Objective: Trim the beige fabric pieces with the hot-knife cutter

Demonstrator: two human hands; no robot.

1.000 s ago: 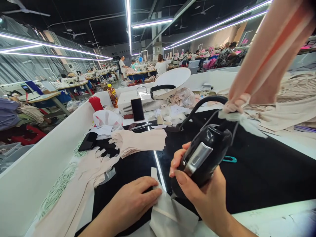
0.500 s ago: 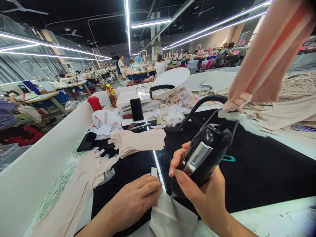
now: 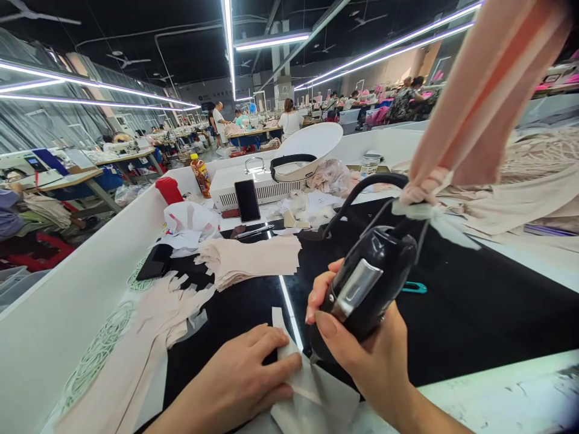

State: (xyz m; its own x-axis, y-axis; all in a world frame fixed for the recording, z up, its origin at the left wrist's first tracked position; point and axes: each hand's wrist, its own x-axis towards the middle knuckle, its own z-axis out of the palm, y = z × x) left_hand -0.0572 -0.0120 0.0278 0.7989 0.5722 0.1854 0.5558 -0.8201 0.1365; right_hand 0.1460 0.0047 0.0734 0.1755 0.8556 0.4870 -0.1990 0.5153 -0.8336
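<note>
My right hand (image 3: 362,355) is closed round a black handheld electric tool (image 3: 366,283) with a silver plate and a black cord that loops up to a strip of pink cloth (image 3: 474,102) hanging from above. Its tip touches a pale fabric piece (image 3: 316,398) on the black table surface (image 3: 474,313). My left hand (image 3: 244,380) lies flat on that piece, fingers stretched out, pressing its left edge down.
A stack of cut pink pieces (image 3: 248,259) and loose pink strips (image 3: 149,325) lie to the left. Behind stand a white box machine (image 3: 262,184), a black phone (image 3: 247,200), a red cup (image 3: 168,190), a bottle (image 3: 200,175) and a white bowl (image 3: 312,144). Other people work at far tables.
My left hand has slid slightly down and right over the fabric piece. The tool and right hand have shifted a little left; the view has drifted slightly.
</note>
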